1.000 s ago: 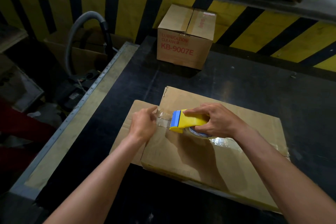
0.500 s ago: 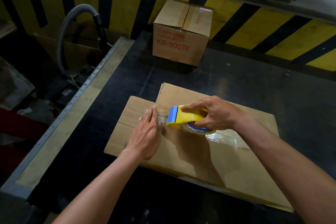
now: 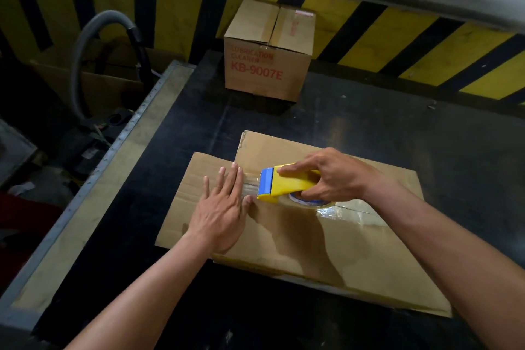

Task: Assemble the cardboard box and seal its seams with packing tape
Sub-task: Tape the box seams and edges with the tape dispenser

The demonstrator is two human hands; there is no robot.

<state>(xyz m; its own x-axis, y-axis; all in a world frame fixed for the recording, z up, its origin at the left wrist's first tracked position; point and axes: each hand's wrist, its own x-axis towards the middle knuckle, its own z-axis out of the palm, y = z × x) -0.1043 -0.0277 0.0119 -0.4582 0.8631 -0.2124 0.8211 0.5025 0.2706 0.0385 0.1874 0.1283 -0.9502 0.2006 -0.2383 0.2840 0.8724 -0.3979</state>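
A brown cardboard box (image 3: 326,247) lies on the black table with its closed flaps facing up and one flap sticking out flat to the left. A strip of clear tape (image 3: 352,212) runs along its middle seam. My right hand (image 3: 326,176) grips a yellow tape dispenser (image 3: 287,183) with a blue front blade, held on the seam near the box's left end. My left hand (image 3: 221,210) lies flat with straight fingers, pressing the tape end and the flap just left of the dispenser.
A sealed carton (image 3: 268,51) printed KB-9007E stands at the far side of the black table (image 3: 369,128). A grey hose (image 3: 93,45) and an open cardboard box sit beyond the table's left metal edge (image 3: 93,187). A yellow and black striped wall rises behind.
My left hand has gone from pinching the tape end to lying flat on it, sliding a little toward me. The dispenser stays at the seam's left end.
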